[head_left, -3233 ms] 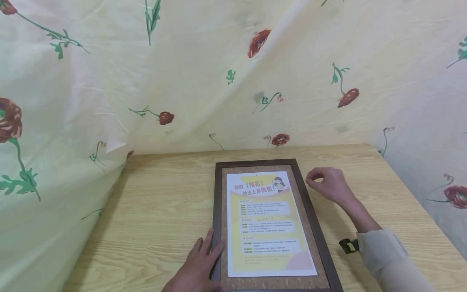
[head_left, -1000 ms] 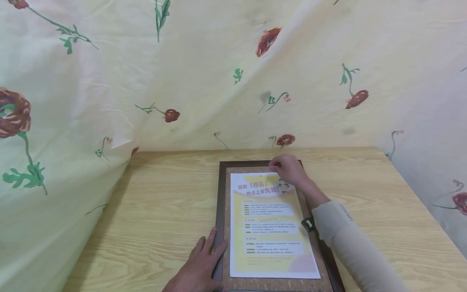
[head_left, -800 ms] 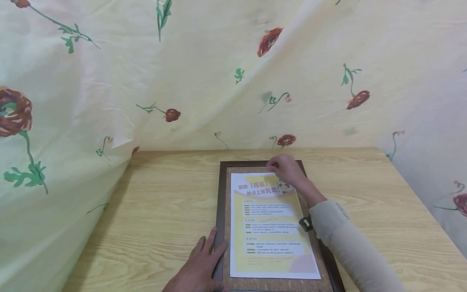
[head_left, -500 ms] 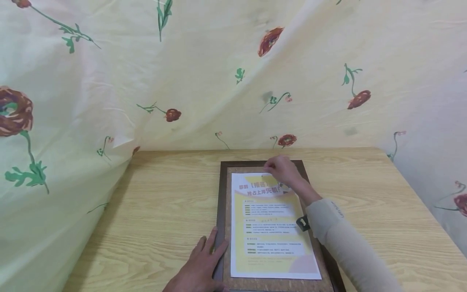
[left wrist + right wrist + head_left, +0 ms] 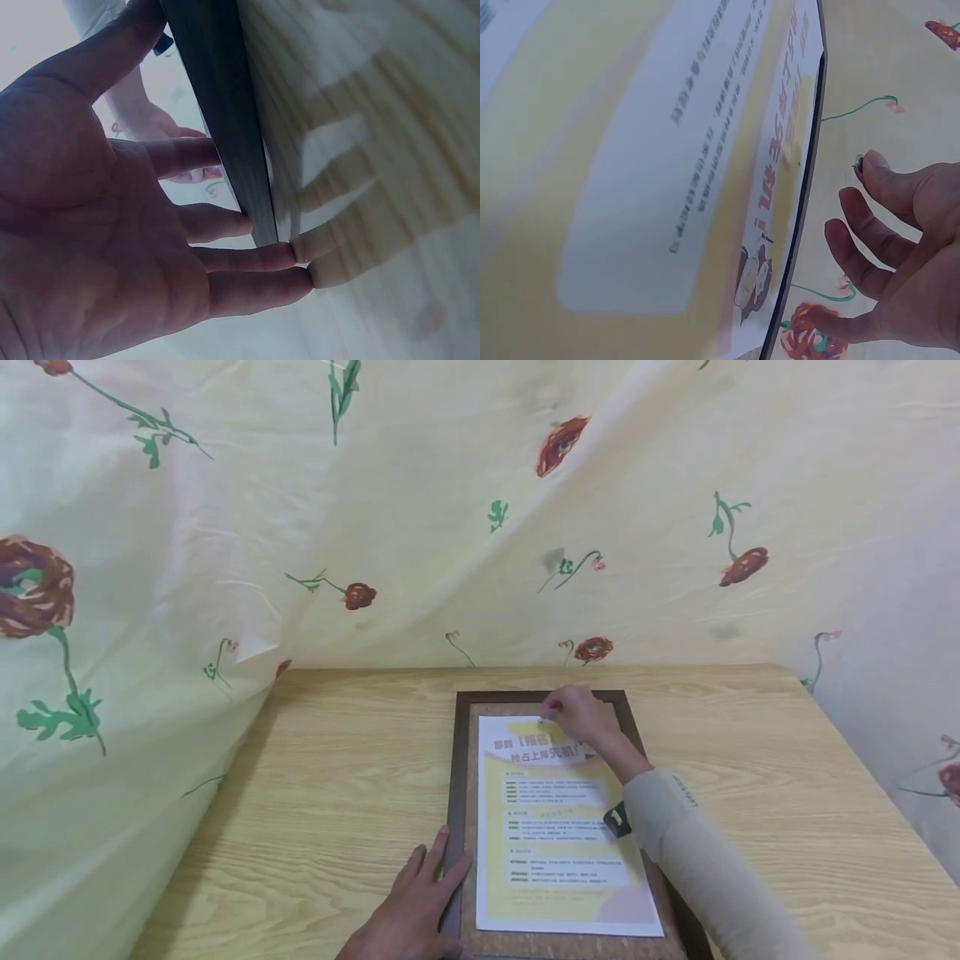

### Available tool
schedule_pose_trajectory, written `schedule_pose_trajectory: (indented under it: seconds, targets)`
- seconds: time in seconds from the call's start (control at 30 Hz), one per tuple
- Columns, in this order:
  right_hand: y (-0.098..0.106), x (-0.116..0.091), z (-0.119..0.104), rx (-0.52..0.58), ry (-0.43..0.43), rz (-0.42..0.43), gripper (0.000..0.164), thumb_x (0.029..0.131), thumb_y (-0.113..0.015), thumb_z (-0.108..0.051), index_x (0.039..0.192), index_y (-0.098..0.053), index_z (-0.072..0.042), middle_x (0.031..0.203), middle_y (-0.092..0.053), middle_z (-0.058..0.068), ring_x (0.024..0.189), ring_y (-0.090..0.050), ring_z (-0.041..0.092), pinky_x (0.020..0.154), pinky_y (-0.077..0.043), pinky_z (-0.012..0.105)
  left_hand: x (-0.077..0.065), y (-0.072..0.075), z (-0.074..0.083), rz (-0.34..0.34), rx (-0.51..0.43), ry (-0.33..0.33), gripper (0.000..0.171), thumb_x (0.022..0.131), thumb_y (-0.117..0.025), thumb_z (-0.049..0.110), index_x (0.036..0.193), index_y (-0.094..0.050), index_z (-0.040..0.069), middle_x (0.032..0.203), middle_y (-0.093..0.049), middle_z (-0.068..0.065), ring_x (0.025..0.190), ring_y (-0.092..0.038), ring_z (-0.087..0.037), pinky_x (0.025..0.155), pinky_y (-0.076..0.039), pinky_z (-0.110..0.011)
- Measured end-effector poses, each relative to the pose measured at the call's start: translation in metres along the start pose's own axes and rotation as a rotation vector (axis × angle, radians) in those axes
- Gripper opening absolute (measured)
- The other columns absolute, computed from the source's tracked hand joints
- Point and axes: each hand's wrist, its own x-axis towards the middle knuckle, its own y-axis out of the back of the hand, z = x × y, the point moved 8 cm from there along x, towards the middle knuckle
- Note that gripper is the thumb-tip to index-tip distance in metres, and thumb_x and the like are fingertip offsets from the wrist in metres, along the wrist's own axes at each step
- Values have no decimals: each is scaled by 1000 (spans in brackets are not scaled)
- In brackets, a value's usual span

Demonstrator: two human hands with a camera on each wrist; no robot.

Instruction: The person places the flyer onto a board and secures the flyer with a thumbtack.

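A cork board [image 5: 570, 943] in a dark brown frame lies on the table, with a yellow-and-white printed poster [image 5: 562, 827] on it. My left hand [image 5: 408, 910] rests against the frame's left side, its fingers [image 5: 247, 259] straight along the dark edge in the left wrist view. Over the poster's top edge, my right hand [image 5: 581, 714] pinches a small shiny thumbtack [image 5: 859, 162] between thumb and index finger. In the right wrist view its point faces the poster, and the other fingers are spread apart. A tiny dark mark [image 5: 799, 163] shows near the poster's top.
The wood-grain table [image 5: 337, 777] extends on both sides of the board. A floral cloth [image 5: 420, 527] hangs behind it and along the left and right sides. A black wrist camera [image 5: 618, 819] hangs by my right sleeve, over the poster.
My right hand has come from beside the frame's right side to the poster's top, then edged slightly down toward its upper edge. My left hand has stayed at the frame.
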Motion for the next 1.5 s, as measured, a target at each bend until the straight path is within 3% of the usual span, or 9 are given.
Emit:
schedule_pose_trajectory:
  seconds: [0.33, 0.9, 1.5]
  targets:
    - [-9, 6, 0, 47, 30, -22, 14, 96, -62, -5, 103, -74, -1, 103, -71, 13, 94, -65, 27, 85, -52, 43, -1, 0, -1, 7, -1, -2, 108, 62, -89, 50, 152, -40, 15, 161, -14, -24, 137, -21, -57, 101, -34, -67]
    - [-17, 13, 6, 50, 20, -19, 10, 94, -64, -2, 92, -74, -1, 88, -70, 11, 73, -59, 19, 73, -51, 36, 0, -1, -2, 0, 13, 14, 110, 61, -89, 53, 152, -39, 18, 162, -12, -20, 138, -22, -55, 99, -37, -65]
    - [-23, 15, 10, 41, 42, 22, 8, 91, -67, -1, 91, -75, 0, 87, -71, 12, 78, -63, 23, 78, -52, 41, 2, -2, -6, -26, -31, 56, 112, 58, -89, 55, 153, -40, 20, 162, -12, -17, 139, -18, -56, 103, -31, -68]
